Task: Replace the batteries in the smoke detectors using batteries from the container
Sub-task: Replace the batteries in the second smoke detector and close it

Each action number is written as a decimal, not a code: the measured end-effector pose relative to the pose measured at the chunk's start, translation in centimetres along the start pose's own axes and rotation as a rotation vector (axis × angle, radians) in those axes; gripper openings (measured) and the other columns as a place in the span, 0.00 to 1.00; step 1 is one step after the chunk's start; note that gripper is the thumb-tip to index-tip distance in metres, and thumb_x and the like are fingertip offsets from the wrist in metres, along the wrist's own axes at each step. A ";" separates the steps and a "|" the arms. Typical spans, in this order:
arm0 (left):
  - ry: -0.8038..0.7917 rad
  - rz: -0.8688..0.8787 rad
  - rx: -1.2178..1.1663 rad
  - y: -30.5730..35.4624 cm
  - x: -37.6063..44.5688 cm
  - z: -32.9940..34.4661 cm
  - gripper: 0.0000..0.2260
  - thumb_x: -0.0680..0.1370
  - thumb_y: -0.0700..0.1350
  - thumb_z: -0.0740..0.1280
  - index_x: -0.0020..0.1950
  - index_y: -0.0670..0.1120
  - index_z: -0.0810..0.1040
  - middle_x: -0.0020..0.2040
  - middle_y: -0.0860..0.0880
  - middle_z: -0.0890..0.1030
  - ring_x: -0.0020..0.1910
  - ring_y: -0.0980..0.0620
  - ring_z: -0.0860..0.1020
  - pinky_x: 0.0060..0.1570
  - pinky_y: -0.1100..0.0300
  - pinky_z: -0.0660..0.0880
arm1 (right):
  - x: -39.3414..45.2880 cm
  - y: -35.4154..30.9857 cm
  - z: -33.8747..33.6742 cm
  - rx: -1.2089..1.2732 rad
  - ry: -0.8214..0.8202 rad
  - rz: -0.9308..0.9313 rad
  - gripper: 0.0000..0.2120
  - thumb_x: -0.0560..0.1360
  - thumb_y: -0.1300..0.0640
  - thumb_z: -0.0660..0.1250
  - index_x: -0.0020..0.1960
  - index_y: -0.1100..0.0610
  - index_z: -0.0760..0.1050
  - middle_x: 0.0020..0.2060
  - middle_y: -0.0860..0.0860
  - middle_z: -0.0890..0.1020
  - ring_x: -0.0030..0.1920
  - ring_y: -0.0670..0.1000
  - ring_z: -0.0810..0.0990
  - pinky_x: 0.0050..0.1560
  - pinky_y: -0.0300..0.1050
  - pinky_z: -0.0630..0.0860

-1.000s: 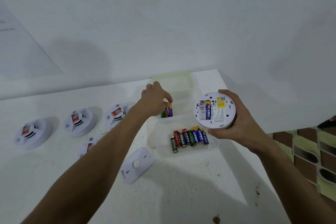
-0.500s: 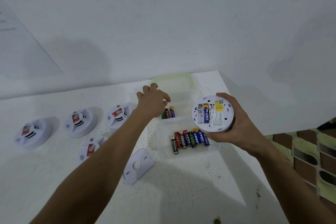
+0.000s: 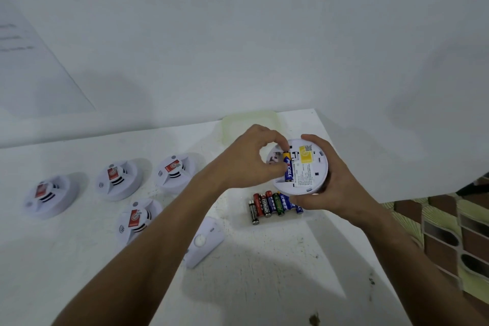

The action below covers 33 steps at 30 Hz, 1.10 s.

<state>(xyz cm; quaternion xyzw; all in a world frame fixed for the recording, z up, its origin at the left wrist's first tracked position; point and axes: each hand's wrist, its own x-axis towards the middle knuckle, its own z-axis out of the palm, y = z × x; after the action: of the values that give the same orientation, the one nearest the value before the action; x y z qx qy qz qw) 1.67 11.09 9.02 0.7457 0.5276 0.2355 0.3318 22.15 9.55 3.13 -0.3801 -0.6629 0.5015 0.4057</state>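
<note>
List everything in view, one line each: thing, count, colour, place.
held smoke detector: 1, white, underside up, in right hand's grip
blue battery: 1, in its compartment
smoke detectors on table: 4, white with red labels, left
loose batteries: about six, mixed colours, in clear container
container lid: 1, pale, behind the hands
cover plate: 1, white, near left forearm
table: 1, white
left hand: pinching at blue battery
right hand: holding detector

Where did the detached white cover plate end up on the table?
In the head view, the cover plate lies flat on the white table, just below centre, beside the left forearm, between the nearest smoke detector and the row of batteries.
</note>
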 end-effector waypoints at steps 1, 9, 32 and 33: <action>0.012 -0.006 -0.009 0.0 -0.1 0.1 0.13 0.72 0.45 0.72 0.52 0.59 0.76 0.59 0.54 0.72 0.57 0.57 0.72 0.49 0.71 0.66 | 0.0 -0.1 0.1 0.001 0.001 -0.003 0.47 0.59 0.68 0.80 0.72 0.50 0.63 0.61 0.46 0.77 0.62 0.51 0.78 0.55 0.44 0.80; 0.118 -0.043 -0.094 0.0 -0.9 0.5 0.10 0.72 0.43 0.72 0.51 0.51 0.77 0.55 0.53 0.75 0.54 0.57 0.74 0.48 0.66 0.73 | 0.7 -0.5 1.0 0.005 -0.011 -0.013 0.47 0.59 0.65 0.80 0.72 0.50 0.62 0.60 0.43 0.78 0.62 0.51 0.79 0.56 0.45 0.80; 0.152 -0.031 -0.011 -1.3 -0.8 0.4 0.11 0.69 0.46 0.74 0.47 0.51 0.75 0.49 0.53 0.74 0.43 0.58 0.75 0.42 0.64 0.71 | 2.3 -0.4 2.5 -0.064 0.023 -0.037 0.45 0.52 0.54 0.77 0.68 0.50 0.65 0.57 0.47 0.79 0.54 0.44 0.80 0.50 0.36 0.78; 0.154 -0.043 -0.032 -1.5 -0.8 0.5 0.11 0.69 0.46 0.74 0.46 0.51 0.74 0.48 0.53 0.75 0.42 0.58 0.75 0.40 0.63 0.71 | 2.3 -0.4 2.4 -0.073 0.022 -0.042 0.45 0.53 0.54 0.77 0.67 0.49 0.65 0.57 0.47 0.79 0.55 0.44 0.80 0.51 0.36 0.78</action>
<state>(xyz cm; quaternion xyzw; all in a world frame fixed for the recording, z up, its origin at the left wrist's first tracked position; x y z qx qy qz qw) 0.84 10.56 7.61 0.7084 0.5638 0.2934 0.3069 19.02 10.70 3.46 -0.3863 -0.6841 0.4640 0.4092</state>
